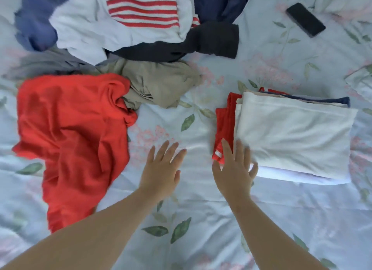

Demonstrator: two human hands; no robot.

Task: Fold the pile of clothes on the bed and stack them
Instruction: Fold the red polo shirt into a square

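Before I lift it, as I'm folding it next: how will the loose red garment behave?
Probably floppy: the red garment lies crumpled in soft wrinkles on the bed. Gripped at one spot, it would likely sag, since it sprawls wide. Looks thin, so probably light.

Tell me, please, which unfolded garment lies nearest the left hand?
The red garment, spread loosely just beside the left hand; the khaki garment and striped white garment lie farther up the bed.

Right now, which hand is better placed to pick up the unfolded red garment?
Left. The left hand is open over bare sheet beside the red garment; the right hand is at the corner of the folded stack, farther away.
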